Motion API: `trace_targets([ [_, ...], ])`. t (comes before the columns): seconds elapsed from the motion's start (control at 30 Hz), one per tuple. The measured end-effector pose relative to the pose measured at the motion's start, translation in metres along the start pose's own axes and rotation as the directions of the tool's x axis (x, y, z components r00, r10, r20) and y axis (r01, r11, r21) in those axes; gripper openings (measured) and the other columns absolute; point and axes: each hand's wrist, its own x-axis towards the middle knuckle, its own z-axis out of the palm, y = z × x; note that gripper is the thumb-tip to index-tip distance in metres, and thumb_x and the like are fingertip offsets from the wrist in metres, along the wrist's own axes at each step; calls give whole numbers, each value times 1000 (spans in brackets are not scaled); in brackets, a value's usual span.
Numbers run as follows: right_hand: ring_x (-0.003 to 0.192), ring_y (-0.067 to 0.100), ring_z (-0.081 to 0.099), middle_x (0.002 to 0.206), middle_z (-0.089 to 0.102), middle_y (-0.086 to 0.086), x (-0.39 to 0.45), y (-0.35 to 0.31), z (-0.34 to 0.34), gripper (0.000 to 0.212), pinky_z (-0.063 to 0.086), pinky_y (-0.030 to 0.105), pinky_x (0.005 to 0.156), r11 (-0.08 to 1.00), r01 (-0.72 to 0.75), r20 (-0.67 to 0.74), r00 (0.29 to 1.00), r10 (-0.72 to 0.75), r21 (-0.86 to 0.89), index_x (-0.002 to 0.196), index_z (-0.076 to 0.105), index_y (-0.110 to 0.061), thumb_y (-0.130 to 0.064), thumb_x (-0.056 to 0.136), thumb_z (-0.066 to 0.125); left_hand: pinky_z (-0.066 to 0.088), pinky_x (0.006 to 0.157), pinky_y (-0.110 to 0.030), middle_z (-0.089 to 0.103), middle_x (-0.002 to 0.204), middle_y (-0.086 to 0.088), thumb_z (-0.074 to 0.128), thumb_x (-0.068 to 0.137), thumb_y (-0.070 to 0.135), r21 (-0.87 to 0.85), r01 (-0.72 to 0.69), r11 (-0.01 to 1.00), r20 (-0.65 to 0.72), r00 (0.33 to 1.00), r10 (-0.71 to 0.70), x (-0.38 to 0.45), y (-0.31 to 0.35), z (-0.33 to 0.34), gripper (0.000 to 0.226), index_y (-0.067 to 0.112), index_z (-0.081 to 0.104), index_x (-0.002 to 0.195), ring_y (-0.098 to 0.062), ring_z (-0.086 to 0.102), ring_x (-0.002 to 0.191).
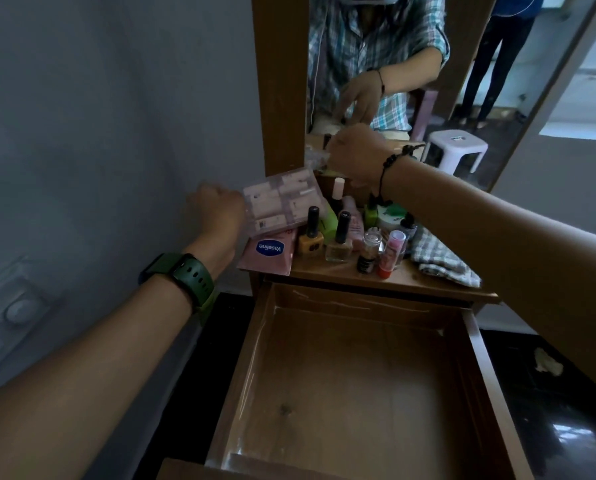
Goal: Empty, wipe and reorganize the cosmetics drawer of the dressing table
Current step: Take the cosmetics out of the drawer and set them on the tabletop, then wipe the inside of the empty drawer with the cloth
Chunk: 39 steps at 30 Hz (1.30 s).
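Note:
The wooden drawer (476, 348) is pulled out below the tabletop and holds nothing. My left hand (216, 213), with a green watch on the wrist, grips a pink flat packet (282, 202) by its left edge, tilted above a pink Vaseline box (270, 252). My right hand (355, 154) is closed at the mirror's foot on a small clear packet (315, 159); what it contains is unclear. Nail polish bottles (339, 242), a green tube, a red lip balm (391, 252) and a white jar (391, 220) crowd the tabletop.
A checked cloth (442, 258) lies on the right of the tabletop. The mirror (462, 81) shows a white stool and a second person standing. Grey wall runs along the left. A crumpled scrap (547, 365) lies on the dark floor at right.

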Motion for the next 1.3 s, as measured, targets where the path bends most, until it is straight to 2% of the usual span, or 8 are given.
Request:
trace_targets([
  [0.13, 114, 29, 54, 127, 55, 15, -20, 27, -31, 32, 46, 34, 93, 994, -62, -238, 968, 81, 86, 120, 57, -3, -8, 91, 45, 43, 59, -10, 54, 90, 8, 49, 91, 9, 47, -289, 956, -59, 955, 292, -19, 19, 7, 19, 12, 57, 108, -4, 51, 78],
  [0.37, 94, 31, 59, 106, 65, 18, -58, 121, -50, 24, 49, 32, 78, 950, -296, -266, 912, 311, 96, 101, 66, 0, -12, 86, 52, 50, 56, -22, 62, 77, 5, 47, 90, 1, -138, -529, 837, 250, 799, 546, -109, 30, 52, 29, 26, 57, 78, -11, 60, 68],
  [0.47, 87, 21, 53, 100, 62, 13, -86, 153, -36, 21, 42, 25, 67, 936, -351, -82, 932, 352, 34, 101, 66, -6, -11, 81, 64, 51, 64, -19, 69, 93, -5, 46, 90, -1, -56, -546, 836, 480, 719, 502, -139, 16, 83, 24, 10, 66, 97, -17, 66, 84],
  [0.6, 112, 25, 55, 128, 56, 11, -114, 174, -16, 55, 44, 29, 88, 955, -278, 144, 946, 291, -107, 133, 48, -15, -19, 81, 67, 42, 98, -24, 60, 126, -14, 45, 87, -6, 123, -566, 815, 658, 662, 360, -157, -2, 123, 39, 2, 57, 123, -24, 55, 119],
  [0.73, 126, 29, 45, 140, 44, 13, -123, 181, -3, 69, 37, 31, 98, 976, -124, 180, 971, 157, -181, 144, 29, -20, -27, 84, 63, 27, 109, -23, 42, 144, -14, 43, 83, -9, 242, -602, 761, 704, 649, 290, -160, -12, 149, 52, 0, 43, 134, -25, 36, 135],
  [0.93, 119, 36, 47, 134, 40, 21, -118, 183, 15, 37, 39, 32, 91, 978, -47, -6, 999, 46, -204, 118, 57, -10, -27, 85, 60, 36, 103, -27, 49, 134, -14, 49, 76, -9, 256, -624, 738, 714, 637, 290, -157, -22, 166, 52, 1, 48, 128, -28, 45, 125],
  [1.07, 95, 38, 58, 106, 59, 16, -123, 186, 25, 10, 31, 30, 65, 981, -51, -207, 978, 11, -189, 88, 55, -8, -16, 84, 56, 37, 102, -28, 52, 134, -13, 47, 77, -10, 204, -666, 717, 713, 604, 358, -156, -25, 160, 55, 4, 48, 130, -28, 49, 123],
  [1.3, 83, 38, 60, 88, 65, 20, -172, 173, 20, 20, 41, 36, 65, 998, -52, -300, 953, 40, -30, 96, 57, -2, -9, 78, 60, 22, 113, -25, 44, 142, -13, 51, 84, -2, 166, -768, 619, 675, 546, 496, -169, -32, 139, 53, 4, 41, 136, -26, 37, 135],
])
